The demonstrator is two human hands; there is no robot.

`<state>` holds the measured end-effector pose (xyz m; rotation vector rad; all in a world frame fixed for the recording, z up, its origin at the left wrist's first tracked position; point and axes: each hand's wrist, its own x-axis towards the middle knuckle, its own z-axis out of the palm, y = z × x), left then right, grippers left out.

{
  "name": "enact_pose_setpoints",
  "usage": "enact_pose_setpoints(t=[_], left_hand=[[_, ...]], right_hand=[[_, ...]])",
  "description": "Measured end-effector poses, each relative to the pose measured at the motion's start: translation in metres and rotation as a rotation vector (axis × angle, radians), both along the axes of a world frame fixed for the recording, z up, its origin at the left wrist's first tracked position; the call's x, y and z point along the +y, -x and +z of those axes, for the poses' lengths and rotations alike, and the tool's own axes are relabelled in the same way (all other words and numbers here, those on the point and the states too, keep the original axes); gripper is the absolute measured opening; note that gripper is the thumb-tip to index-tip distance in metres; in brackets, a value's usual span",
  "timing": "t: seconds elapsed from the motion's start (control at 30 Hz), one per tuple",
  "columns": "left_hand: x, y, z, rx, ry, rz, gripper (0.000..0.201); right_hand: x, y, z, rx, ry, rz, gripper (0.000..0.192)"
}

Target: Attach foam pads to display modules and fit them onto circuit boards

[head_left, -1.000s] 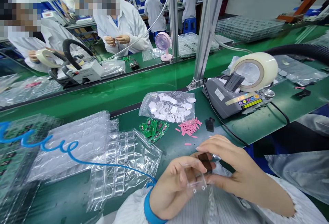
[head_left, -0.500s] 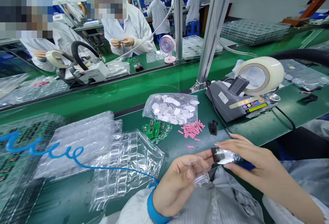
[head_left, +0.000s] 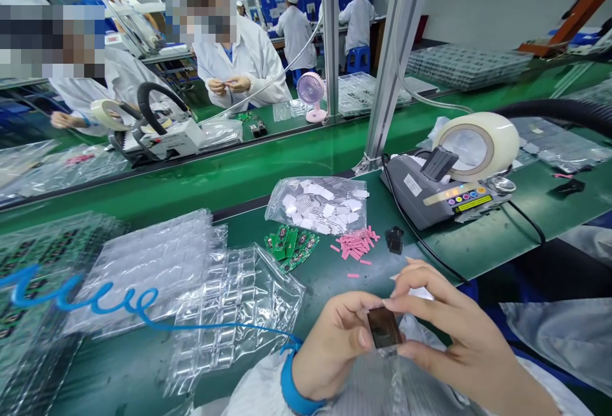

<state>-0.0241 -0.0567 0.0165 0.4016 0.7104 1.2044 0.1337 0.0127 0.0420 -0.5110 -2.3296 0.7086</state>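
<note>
Both my hands meet low in the middle of the view over my lap. My left hand [head_left: 335,339], with a blue wrist strap [head_left: 289,385], and my right hand [head_left: 449,333] together pinch a small dark rectangular part [head_left: 384,328] that sits in a small clear plastic case, mostly hidden by my fingers. A coiled blue cord [head_left: 95,298] runs from the strap across the clear blister trays [head_left: 224,301]. Green circuit boards [head_left: 289,243], pink strips [head_left: 356,243] and a bag of white pads [head_left: 320,202] lie just beyond my hands.
A grey tape dispenser [head_left: 444,190] with a large tape roll [head_left: 478,145] stands at right, its black cable [head_left: 421,244] crossing the green mat. A small black part [head_left: 394,239] lies near the pink strips. Several people in white coats work across the green conveyor [head_left: 239,167].
My right hand came back from the right, where it held a shiny wrapped piece, and now presses a dark part into the clear case held in my left hand.
</note>
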Motion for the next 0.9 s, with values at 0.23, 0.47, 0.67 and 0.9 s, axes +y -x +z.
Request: enact_pose_setpoints(t=[0.23,0.47,0.67,0.9], left_hand=[[-0.001,0.001,-0.003,0.004,-0.046,-0.013,0.04],[-0.002,0.004,-0.009,-0.005,-0.063,0.069,0.045],[-0.009,0.015,-0.032,-0.177,0.032,0.131,0.035],[-0.016,0.026,-0.029,-0.154,0.066,0.177,0.038]], right_hand=[[0.001,-0.003,-0.005,-0.081,-0.019,0.064,0.024],[-0.01,0.004,-0.007,-0.366,0.051,0.139,0.075],[0.017,0.011,-0.042,-0.416,0.285,0.015,0.06],[0.096,0.01,-0.096,-0.653,0.121,-0.544,0.011]])
